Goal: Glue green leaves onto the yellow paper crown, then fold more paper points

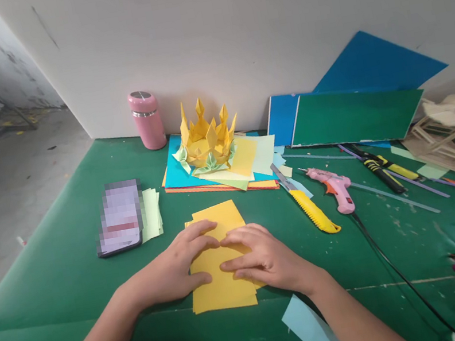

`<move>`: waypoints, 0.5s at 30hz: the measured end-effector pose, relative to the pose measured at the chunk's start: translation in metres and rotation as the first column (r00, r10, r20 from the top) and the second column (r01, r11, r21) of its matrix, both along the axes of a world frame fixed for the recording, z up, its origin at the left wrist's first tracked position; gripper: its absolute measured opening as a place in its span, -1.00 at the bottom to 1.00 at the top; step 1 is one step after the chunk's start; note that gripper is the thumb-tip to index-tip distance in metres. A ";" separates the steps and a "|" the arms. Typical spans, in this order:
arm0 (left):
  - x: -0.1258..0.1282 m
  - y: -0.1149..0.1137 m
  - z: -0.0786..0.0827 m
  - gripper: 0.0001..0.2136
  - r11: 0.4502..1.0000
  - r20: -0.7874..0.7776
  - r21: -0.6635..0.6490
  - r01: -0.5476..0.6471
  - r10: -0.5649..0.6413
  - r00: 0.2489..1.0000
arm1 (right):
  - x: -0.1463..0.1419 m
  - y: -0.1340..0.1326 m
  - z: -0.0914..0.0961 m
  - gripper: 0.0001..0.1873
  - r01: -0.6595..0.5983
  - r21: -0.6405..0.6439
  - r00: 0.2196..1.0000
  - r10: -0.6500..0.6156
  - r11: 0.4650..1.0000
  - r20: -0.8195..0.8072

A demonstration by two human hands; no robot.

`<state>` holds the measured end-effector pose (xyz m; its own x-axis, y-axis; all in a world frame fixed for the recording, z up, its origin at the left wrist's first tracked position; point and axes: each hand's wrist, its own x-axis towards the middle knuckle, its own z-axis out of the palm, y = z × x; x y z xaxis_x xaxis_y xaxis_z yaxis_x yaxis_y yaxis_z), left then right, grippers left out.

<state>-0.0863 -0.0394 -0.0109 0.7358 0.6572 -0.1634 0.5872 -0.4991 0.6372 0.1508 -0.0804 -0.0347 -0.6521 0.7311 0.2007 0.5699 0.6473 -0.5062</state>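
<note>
Now | yellow sheets [212,260] flat | long axis roughly toward paper crown [207,144]

1. Yellow rect. paper sheets [224,296] on green tabletop [59,233], front ctr, under L hand [177,263] & R hand [263,254].
2. Flat dark-edged phone [119,212] L of sheets; pale-green paper slips [152,215] just R of phone.
3. Spiky yellow folded-paper crown [207,142] bhd sheets, on multicoloured flat paper stack [173,173]; pink cylindrical flask [149,125] bhd-L of crown.
4. Long yellow-handled cutter [312,210] R of sheets; pink pistol-shaped glue gun [337,187] R of cutter; flat green rect. board [353,117] bhd gun.
</note>
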 end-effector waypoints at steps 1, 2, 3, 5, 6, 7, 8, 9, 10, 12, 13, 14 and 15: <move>0.000 0.000 0.000 -0.53 1.000 0.000 0.000 -0.007 0.007 1.000 | 0.000 0.000 0.000 -0.76 0.000 0.004 1.000 0.000 1.000 0.003; 0.001 -0.001 0.000 -0.53 1.000 0.004 0.002 -0.011 0.011 1.000 | 0.000 0.000 -0.001 -0.75 0.002 0.006 1.000 -0.002 1.000 0.006; 0.001 -0.001 0.000 -0.54 1.000 0.009 0.001 -0.012 0.012 1.000 | -0.001 0.000 -0.001 -0.75 0.003 0.008 1.000 -0.003 1.000 0.007; 0.002 -0.002 0.001 -0.55 1.000 0.014 -0.007 -0.016 0.016 1.000 | -0.001 0.000 -0.002 -0.75 0.004 0.009 1.000 -0.004 1.000 0.005; 0.003 -0.002 0.002 -0.55 1.000 0.011 -0.014 -0.018 0.019 1.000 | -0.001 -0.001 -0.002 -0.75 0.006 0.008 1.000 -0.006 1.000 0.002; 0.003 -0.003 0.002 -0.55 0.999 0.005 -0.023 -0.022 0.022 1.000 | -0.001 -0.001 -0.003 -0.75 0.006 0.008 1.000 -0.006 1.000 0.000; 0.003 -0.003 0.002 -0.55 0.999 -0.003 -0.032 -0.026 0.026 1.000 | -0.001 -0.001 -0.003 -0.75 0.006 0.008 1.000 -0.006 1.000 0.000; 0.004 -0.003 0.003 -0.55 0.999 -0.009 -0.039 -0.030 0.030 1.000 | -0.001 -0.001 -0.003 -0.75 0.007 0.009 1.000 -0.007 1.000 0.000; 0.004 -0.003 0.003 -0.55 0.999 -0.009 -0.042 -0.032 0.032 0.999 | -0.001 -0.001 -0.003 -0.75 0.008 0.010 1.000 -0.008 1.000 0.002; 0.004 -0.003 0.002 -0.55 0.999 -0.002 -0.040 -0.028 0.028 1.000 | -0.001 -0.001 -0.003 -0.74 0.008 0.014 1.000 -0.009 1.000 0.011; 0.004 -0.003 0.002 -0.55 0.999 0.001 -0.038 -0.026 0.026 1.000 | -0.001 -0.001 -0.003 -0.74 0.009 0.017 1.000 -0.009 1.000 0.016; 0.004 -0.003 0.001 -0.55 0.999 0.000 -0.036 -0.025 0.025 1.000 | -0.001 -0.001 -0.003 -0.74 0.009 0.020 1.000 -0.009 1.000 0.019; 0.004 -0.003 0.000 -0.56 0.999 -0.002 -0.035 -0.023 0.023 1.000 | -0.001 -0.001 -0.003 -0.74 0.009 0.023 1.000 -0.009 1.000 0.021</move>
